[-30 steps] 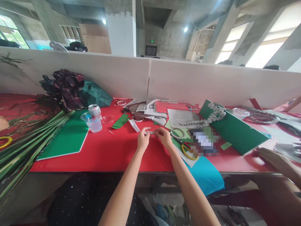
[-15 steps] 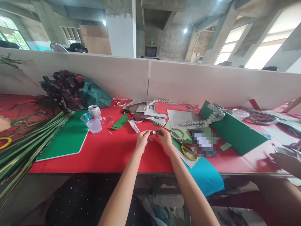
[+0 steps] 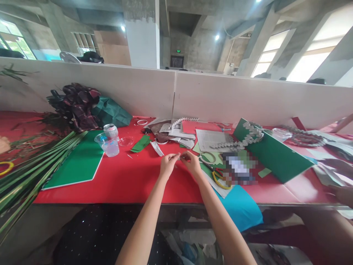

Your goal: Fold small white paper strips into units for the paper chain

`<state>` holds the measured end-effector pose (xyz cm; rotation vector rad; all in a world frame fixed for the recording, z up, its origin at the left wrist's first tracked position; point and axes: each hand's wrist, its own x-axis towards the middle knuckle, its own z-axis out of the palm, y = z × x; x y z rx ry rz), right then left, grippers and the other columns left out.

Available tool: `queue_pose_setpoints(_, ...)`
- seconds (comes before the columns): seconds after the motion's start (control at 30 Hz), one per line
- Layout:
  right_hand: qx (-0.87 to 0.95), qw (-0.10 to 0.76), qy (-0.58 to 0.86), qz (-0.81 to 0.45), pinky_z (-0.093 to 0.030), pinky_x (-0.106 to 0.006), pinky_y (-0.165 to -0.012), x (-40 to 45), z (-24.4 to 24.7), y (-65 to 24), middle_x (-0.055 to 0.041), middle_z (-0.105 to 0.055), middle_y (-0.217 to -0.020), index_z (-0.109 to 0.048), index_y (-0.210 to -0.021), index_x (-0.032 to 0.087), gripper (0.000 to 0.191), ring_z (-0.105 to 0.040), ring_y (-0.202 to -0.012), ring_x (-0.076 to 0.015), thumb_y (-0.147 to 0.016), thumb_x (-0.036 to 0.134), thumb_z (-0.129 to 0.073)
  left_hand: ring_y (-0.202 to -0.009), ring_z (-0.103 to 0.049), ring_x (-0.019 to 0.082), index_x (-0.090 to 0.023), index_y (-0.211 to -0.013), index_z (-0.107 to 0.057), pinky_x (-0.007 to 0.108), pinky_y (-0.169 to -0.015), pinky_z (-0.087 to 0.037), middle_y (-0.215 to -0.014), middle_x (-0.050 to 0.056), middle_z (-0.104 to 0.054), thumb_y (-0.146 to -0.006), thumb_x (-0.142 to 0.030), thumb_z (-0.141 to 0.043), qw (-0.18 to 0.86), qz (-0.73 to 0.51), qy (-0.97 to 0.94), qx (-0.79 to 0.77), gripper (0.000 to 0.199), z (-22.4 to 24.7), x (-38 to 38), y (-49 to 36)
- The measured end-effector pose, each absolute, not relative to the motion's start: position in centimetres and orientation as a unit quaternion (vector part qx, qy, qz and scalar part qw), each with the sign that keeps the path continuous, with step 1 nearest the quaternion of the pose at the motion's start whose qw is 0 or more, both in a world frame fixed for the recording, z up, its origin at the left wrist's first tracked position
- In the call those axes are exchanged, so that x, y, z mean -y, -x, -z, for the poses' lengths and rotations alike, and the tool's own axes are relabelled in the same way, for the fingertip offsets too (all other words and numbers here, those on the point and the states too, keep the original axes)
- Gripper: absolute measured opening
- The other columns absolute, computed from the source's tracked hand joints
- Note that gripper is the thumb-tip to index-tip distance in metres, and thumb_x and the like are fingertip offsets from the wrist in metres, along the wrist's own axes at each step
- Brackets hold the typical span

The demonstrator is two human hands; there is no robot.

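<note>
Over the red tabletop [image 3: 132,184], my left hand [image 3: 168,165] and my right hand [image 3: 191,162] meet with fingertips pinched together. Between them is a small piece of whitish folded paper [image 3: 180,157], mostly hidden by the fingers. Just beyond the hands lies a white folded strip [image 3: 157,148]. To the right of my right hand are a roll of tape [image 3: 208,158] and a cutting tool with yellow and red handles [image 3: 222,180]. A grey zigzag chain of folded paper [image 3: 252,134] hangs over an upright green board [image 3: 278,156]; another chain [image 3: 183,120] lies on papers farther back.
Left are a clear plastic cup [image 3: 110,148], a can [image 3: 110,129], a flat green board [image 3: 79,169] and long green leaves [image 3: 35,171]. A blurred phone [image 3: 238,165] and blue sheet [image 3: 242,206] lie right. Co-workers' hands show at both edges. A white partition [image 3: 234,94] stands behind.
My fingertips have drawn closer together, covering more of the paper piece. At the far right, the co-worker's hands and papers have shifted.
</note>
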<state>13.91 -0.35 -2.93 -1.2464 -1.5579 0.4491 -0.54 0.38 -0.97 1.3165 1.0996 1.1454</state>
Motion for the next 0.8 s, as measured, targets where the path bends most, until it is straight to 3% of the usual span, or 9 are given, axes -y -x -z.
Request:
queue_pose_setpoints(0.13, 0.651, 0.522, 0.518, -0.189, -0.043, -0.025, -0.058, 0.5, 2.8, -13.8, -0.001, -0.061, -0.068, -0.06, -0.077, 0.02, 0.011, -0.053, -0.06, -0.0145, -0.074, 0.031, -0.058, -0.054, -0.058, 0.012, -0.012, -0.094, -0.07, 0.025, -0.05, -0.047, -0.088, 0.01, -0.07, -0.073, -0.022, -0.064, 0.477, -0.482, -0.564, -0.472, 0.024, 1.1, -0.6, 0.4)
queue_pose_setpoints(0.23, 0.658, 0.521, 0.509, -0.192, -0.042, -0.025, -0.058, 0.6, 2.7, -13.6, -0.0017, -0.062, -0.069, -0.059, -0.077, 0.02, 0.013, -0.052, -0.06, -0.0148, -0.075, 0.033, -0.058, -0.054, -0.058, 0.012, -0.013, -0.094, -0.07, 0.025, -0.053, -0.048, -0.087, 0.009, -0.07, -0.075, -0.016, -0.059, 0.434, -0.482, -0.583, -0.489, 0.022, 1.2, -0.7, 0.5)
queue_pose_setpoints(0.43, 0.677, 0.505, 0.512, -0.158, -0.041, -0.025, -0.06, 0.5, 2.9, -13.6, -0.0007, -0.06, -0.07, -0.055, -0.076, 0.02, 0.006, -0.051, -0.062, -0.0144, -0.072, 0.025, -0.055, -0.064, -0.061, 0.018, -0.017, -0.119, -0.059, 0.027, -0.064, -0.046, -0.07, 0.005, -0.068, -0.076, -0.015, -0.057, 0.304, -0.484, -0.659, -0.488, 0.043, 1.8, -0.1, -0.1)
queue_pose_setpoints(0.63, 0.657, 0.501, 0.547, -0.133, -0.04, -0.026, -0.061, 0.4, 2.8, -13.6, -0.001, -0.059, -0.069, -0.053, -0.073, 0.021, 0.005, -0.051, -0.063, -0.0155, -0.073, 0.026, -0.053, -0.076, -0.065, 0.021, -0.02, -0.127, -0.054, 0.029, -0.072, -0.048, -0.088, 0.009, -0.071, -0.077, -0.013, -0.052, 0.365, -0.488, -0.658, -0.442, 0.05, 1.9, 0.6, -0.9)
queue_pose_setpoints(0.8, 0.611, 0.567, 0.518, -0.193, -0.041, -0.026, -0.059, 0.4, 2.3, -13.8, -0.001, -0.059, -0.068, -0.054, -0.073, 0.02, 0.01, -0.051, -0.061, -0.0149, -0.073, 0.03, -0.055, -0.062, -0.061, 0.015, -0.02, -0.121, -0.055, 0.027, -0.066, -0.048, -0.088, 0.007, -0.07, -0.082, -0.02, -0.052, 0.39, -0.498, -0.642, -0.433, 0.04, 1.2, 0.2, -0.2)
